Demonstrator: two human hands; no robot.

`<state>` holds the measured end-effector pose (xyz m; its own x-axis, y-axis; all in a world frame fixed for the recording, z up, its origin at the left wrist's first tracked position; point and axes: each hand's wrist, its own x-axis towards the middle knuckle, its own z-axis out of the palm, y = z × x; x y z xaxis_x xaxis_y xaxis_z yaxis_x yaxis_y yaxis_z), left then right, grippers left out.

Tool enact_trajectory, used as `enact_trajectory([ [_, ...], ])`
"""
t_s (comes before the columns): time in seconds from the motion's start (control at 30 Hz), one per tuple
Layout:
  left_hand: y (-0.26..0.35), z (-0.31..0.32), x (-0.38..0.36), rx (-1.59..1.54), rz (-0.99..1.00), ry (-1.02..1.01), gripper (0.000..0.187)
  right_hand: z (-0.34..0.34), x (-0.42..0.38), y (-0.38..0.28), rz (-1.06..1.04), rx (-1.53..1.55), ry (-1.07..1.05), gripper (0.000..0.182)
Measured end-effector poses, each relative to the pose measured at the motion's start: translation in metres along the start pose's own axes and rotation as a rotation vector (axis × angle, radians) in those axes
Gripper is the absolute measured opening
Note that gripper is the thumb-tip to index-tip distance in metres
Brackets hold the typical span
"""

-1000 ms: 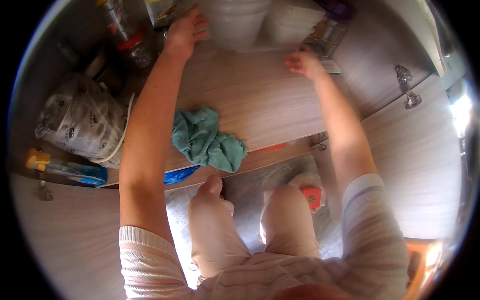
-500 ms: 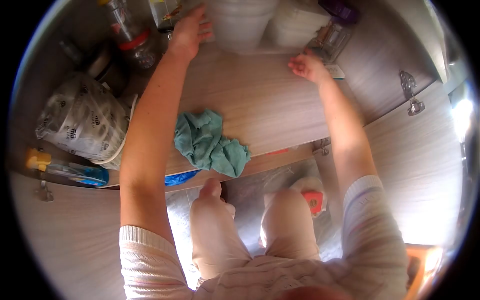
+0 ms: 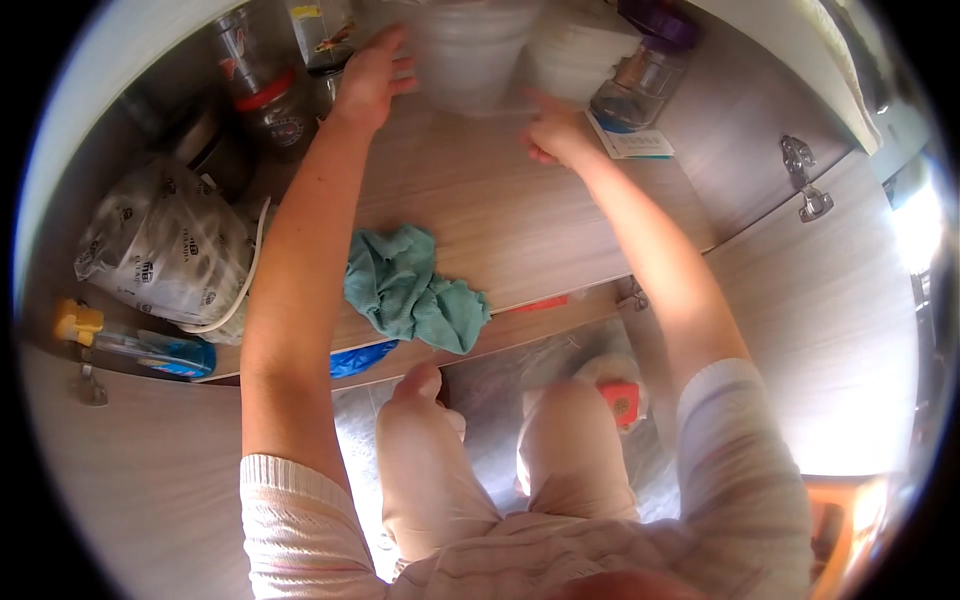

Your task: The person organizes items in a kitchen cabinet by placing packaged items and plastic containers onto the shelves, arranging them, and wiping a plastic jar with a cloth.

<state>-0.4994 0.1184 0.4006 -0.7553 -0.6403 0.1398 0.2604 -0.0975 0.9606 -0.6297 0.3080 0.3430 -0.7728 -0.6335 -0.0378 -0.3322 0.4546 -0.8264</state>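
Observation:
Inside a cabinet, my left hand (image 3: 375, 82) is raised beside a white plastic tub (image 3: 472, 60), fingers apart and close to its left side. My right hand (image 3: 560, 132) is near the tub's lower right, index finger stretched out and the other fingers partly curled, with nothing visible in it. Right of the tub stand white stacked containers (image 3: 580, 52). Beyond them is a clear jar with a purple lid (image 3: 640, 85), a printed card (image 3: 632, 140) lying in front of it. A crumpled green cloth (image 3: 415, 290) lies on the shelf (image 3: 520, 215) near its front edge.
On the left are a jar with a red lid (image 3: 275, 115), a dark pot (image 3: 212, 150), a plastic-wrapped bundle (image 3: 165, 240) and a blue bottle with a yellow cap (image 3: 165, 350). The open cabinet door (image 3: 800, 330) is at right. A blue bag (image 3: 362, 358) shows below the shelf.
My right hand has moved left, away from the purple-lidded jar and toward the tub, uncovering the printed card. My left hand stays by the tub.

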Motion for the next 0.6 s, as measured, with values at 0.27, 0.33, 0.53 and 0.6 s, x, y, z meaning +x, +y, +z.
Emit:
enact_trajectory([
  [0.27,-0.003,0.001,-0.001,0.009,0.019,-0.003,0.051,-0.004,0.012,-0.014,0.027,-0.3,-0.046,0.063],
  [0.33,-0.004,0.0,0.0,0.008,0.019,-0.004,0.05,-0.006,0.017,-0.013,0.041,-0.288,-0.048,0.06],
  [0.53,-0.002,0.002,0.0,0.003,0.012,0.007,0.049,-0.006,0.01,-0.012,0.038,-0.282,-0.03,0.063],
  [0.6,-0.001,0.003,-0.001,0.0,0.014,0.009,0.049,-0.005,-0.003,-0.008,0.01,-0.257,-0.026,0.066],
])
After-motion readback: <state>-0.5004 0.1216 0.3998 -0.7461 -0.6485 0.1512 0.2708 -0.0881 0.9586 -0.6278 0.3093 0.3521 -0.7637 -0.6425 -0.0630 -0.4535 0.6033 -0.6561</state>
